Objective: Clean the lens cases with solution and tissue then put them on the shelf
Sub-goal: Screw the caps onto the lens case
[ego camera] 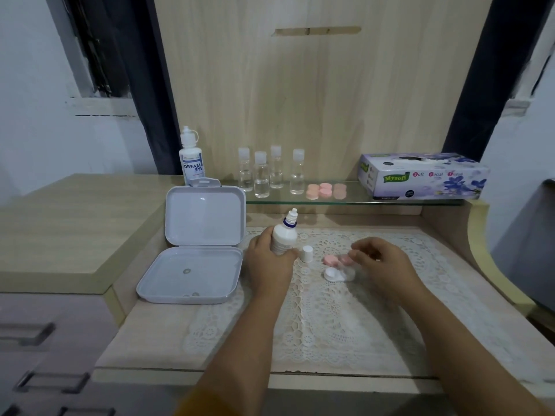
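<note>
I am reaching both bare forearms forward from the near edge, the two running almost side by side. My left hand point(268, 259) is curling its fingers point(289, 253) round a bottle point(284, 235), holding it upright with the thumb side facing right. My right hand point(380, 264) is hovering to the right of it, palm down, fingers loosely bent and pointing left, gripping nothing.

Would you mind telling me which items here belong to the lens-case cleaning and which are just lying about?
In use: solution bottle gripped by left hand, its white cap, open lens case near right hand, tissue box, glass shelf.
Lying about: open white box, Dream Eye bottle, four clear bottles.
</note>
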`<state>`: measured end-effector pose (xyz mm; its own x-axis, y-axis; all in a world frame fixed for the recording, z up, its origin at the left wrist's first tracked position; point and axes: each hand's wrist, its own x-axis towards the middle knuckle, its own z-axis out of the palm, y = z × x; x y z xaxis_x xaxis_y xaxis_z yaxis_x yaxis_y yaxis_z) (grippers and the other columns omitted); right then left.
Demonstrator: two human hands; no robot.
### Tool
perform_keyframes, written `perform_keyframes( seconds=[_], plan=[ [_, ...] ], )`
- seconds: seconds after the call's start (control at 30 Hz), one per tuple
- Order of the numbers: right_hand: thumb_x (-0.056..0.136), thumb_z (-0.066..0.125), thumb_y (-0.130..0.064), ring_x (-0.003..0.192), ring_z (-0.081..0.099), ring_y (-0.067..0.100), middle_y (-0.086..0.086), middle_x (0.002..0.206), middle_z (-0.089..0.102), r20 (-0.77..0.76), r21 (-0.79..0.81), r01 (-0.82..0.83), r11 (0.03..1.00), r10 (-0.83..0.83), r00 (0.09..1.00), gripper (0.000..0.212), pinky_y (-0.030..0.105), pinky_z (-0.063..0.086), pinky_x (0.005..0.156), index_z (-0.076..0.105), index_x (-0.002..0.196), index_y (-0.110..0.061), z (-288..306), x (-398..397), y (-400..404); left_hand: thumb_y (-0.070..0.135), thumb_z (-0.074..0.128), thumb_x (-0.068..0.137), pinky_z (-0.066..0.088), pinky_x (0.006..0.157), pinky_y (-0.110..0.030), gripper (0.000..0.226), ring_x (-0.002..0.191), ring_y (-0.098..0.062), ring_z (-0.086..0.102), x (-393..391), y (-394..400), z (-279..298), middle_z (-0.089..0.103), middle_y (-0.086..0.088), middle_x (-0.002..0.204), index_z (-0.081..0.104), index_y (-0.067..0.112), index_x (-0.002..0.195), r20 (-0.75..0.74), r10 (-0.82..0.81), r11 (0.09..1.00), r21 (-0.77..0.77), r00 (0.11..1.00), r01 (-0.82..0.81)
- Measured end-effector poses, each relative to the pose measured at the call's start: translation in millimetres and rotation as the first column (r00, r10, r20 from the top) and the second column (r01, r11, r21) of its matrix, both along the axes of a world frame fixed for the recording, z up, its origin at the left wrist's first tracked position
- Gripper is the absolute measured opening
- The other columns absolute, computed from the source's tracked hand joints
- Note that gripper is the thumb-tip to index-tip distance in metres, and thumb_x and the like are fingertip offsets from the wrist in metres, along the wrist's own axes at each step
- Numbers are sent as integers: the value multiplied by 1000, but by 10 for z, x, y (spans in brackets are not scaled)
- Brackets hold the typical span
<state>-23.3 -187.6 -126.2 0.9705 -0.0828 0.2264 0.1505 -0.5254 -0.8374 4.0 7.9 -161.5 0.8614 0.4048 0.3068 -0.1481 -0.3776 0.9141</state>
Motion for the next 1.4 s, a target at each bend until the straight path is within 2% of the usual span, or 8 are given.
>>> perform_keyframes(
  seconds=[0.07, 0.23, 0.4, 0.77, 0.9, 1.07, 1.23, 1.4],
  plan=[
    [84, 71, -28, 80, 60, 13, -2, 90, 64, -59, 37, -20, 999, 22, 998, 12, 20, 43, 61, 65, 93, -25, -71, -76, -56, 32, 76, 61, 52, 83, -43, 56, 95, -15, 61, 5, -9, 6, 64, 16, 104, 53, 42, 111, 15, 1, 1000, 10, 1000, -1],
    [69, 83, -33, 83, 54, 8, -5, 93, 58, -79, -116, -32, 993, 23, 997, 32, 19, 38, 64, 66, 96, -27, -174, -84, -52, 27, 77, 66, 52, 83, -45, 61, 100, -16, 59, 4, 21, 12, 63, 18, 104, 46, 52, 112, 30, -26, 996, 88, 999, 23],
    [72, 81, -32, 82, 51, 2, -7, 93, 56, -47, -211, -65, 975, 57, 997, 23, 16, 34, 63, 65, 87, -27, -169, -83, -39, 34, 75, 67, 49, 84, -46, 59, 104, -19, 54, 28, 69, 12, 60, 12, 110, 46, 47, 117, 92, -76, 968, 247, 993, 51],
    [82, 73, -26, 71, 56, 1, -11, 81, 65, 18, 43, -47, 998, 46, 999, 14, 6, 41, 57, 68, 93, -33, -194, -116, -70, 22, 72, 75, 52, 77, -41, 40, 100, -17, 57, 7, 77, 2, 61, 18, 103, 58, 34, 110, 143, -196, 904, 409, 970, 122],
    [83, 71, -27, 72, 56, 2, -9, 83, 66, 32, 40, -65, 997, 64, 997, 11, 5, 41, 60, 69, 93, -32, -199, -107, -77, 19, 76, 76, 42, 83, -28, 49, 106, -12, 49, -19, 42, 29, 55, 13, 108, 57, 23, 121, 143, -191, 895, 432, 971, 112],
    [83, 72, -26, 72, 58, 3, -6, 82, 67, 32, 74, -73, 995, 70, 997, 11, 3, 40, 59, 71, 93, -28, -192, -115, -74, 16, 78, 73, 30, 81, -20, 44, 108, -11, 40, -48, 41, 21, 58, 9, 115, 63, 21, 114, 159, -194, 832, 550, 968, 76],
    [81, 73, -25, 73, 58, 5, -6, 81, 66, 14, 94, -77, 993, 76, 997, 14, 2, 40, 58, 72, 95, -27, -195, -109, -73, 0, 74, 66, 44, 85, -42, 48, 107, -24, 48, -76, 21, 43, 62, 1, 111, 66, 18, 110, 251, -168, 756, 653, 953, -39],
    [81, 74, -24, 71, 57, 3, -6, 81, 66, 7, 84, -81, 993, 81, 997, 16, 2, 40, 58, 72, 97, -25, -190, -108, -74, -5, 75, 58, 43, 87, -45, 55, 106, -26, 50, -102, 7, 58, 62, 0, 109, 66, 19, 106, 352, -133, 674, 718, 926, -176]
  ],
)
